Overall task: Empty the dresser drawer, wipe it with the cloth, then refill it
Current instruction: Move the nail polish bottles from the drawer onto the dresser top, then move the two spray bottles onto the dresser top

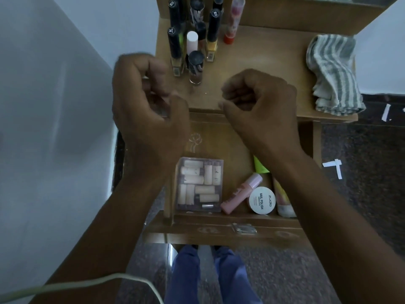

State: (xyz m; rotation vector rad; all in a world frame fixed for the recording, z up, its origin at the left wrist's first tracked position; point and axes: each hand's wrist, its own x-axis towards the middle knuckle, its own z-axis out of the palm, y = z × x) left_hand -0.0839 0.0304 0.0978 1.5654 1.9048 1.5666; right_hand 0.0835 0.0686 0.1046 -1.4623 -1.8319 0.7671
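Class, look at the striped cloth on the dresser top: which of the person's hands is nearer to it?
Right. The right hand hovers over the middle of the dresser top, apart from the cloth at the right end. The left hand is farther off, beyond the left edge by the bottles.

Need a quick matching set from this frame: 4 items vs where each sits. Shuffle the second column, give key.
Items:
1. striped cloth
2. clear box of small tubes
3. white nail polish jar
4. red-capped tube

Places:
A. in the open drawer, left side
B. dresser top, right edge
C. dresser top, back, next to the bottles
D. in the open drawer, beside the pink tube

Pairs: 1-B, 2-A, 3-D, 4-C
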